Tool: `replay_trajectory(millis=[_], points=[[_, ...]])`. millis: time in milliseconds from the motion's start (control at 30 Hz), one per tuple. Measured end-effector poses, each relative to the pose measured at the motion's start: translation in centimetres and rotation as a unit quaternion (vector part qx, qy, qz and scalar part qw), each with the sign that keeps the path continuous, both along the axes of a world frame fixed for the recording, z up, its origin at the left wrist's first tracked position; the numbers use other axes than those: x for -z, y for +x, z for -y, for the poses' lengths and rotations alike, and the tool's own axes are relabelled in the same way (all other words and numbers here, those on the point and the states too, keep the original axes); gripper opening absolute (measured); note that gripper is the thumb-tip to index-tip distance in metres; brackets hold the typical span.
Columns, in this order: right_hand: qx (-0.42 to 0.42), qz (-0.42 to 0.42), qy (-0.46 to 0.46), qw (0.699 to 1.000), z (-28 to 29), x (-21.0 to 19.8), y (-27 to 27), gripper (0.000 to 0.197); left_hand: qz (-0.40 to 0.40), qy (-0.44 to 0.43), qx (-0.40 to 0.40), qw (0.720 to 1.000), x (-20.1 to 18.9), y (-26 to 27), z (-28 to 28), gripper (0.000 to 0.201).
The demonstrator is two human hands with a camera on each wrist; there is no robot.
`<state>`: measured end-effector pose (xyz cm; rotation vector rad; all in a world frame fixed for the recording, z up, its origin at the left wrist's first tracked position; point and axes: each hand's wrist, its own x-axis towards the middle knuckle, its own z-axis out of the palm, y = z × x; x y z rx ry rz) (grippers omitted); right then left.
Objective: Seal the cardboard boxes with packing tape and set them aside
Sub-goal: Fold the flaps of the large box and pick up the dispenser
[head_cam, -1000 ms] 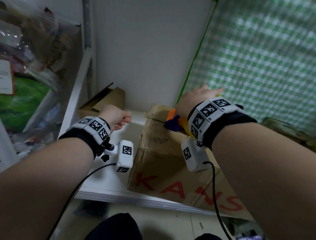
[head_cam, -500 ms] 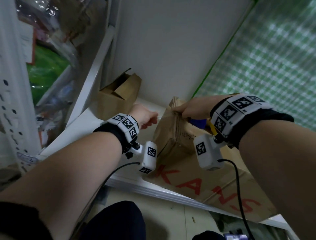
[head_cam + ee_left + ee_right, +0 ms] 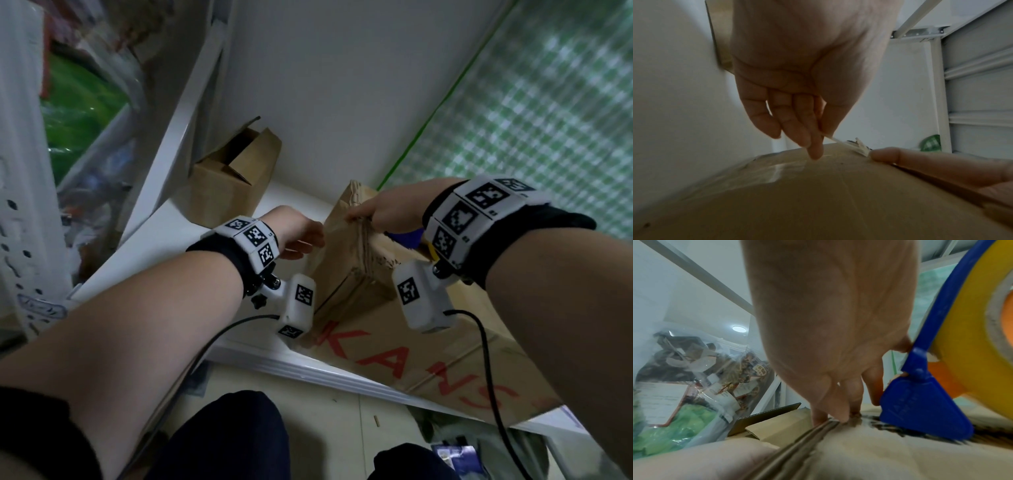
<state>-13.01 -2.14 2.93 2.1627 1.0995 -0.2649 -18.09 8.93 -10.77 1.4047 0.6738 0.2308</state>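
Cardboard box (image 3: 346, 274), worn and creased, stands on the white shelf (image 3: 144, 253) against the far wall, resting on a flattened carton (image 3: 445, 363) with red lettering. It looks light but soft at its crushed top corner, so I judge it safest gripped low on both stiff side walls, not by the top edge. A smaller open box (image 3: 233, 185) sits far left. The right hand (image 3: 390, 212) pinches the top corner while hooking the blue-and-yellow tape dispenser (image 3: 937, 369). The left hand (image 3: 797, 91), fingers curled, pinches a thin tape strip (image 3: 842, 142) at the box's top.
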Motion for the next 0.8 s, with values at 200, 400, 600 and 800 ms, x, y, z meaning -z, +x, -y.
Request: replay_trajectory(millis=[200, 400, 600, 800], points=[[-0.010, -0.009, 0.000, 1.000, 0.1, -0.3, -0.6, 0.056, -0.078, 0.090, 0.045, 0.992, -1.3, -0.3, -0.4, 0.026], [-0.009, 0.000, -0.010, 1.000, 0.0, -0.1, -0.6, 0.055, -0.034, 0.132, 0.017, 0.991, -2.8, -0.5, -0.8, 0.043], [-0.003, -0.011, 0.009, 1.000, 0.1, 0.1, -0.4, 0.057, 0.103, -0.022, 0.182, 0.978, -4.9, -0.8, 0.8, 0.074], [-0.021, -0.016, 0.010, 1.000, 0.1, 0.3, -0.4, 0.047, 0.096, -0.059, 0.251, 0.961, -4.1, -0.8, 2.0, 0.082]])
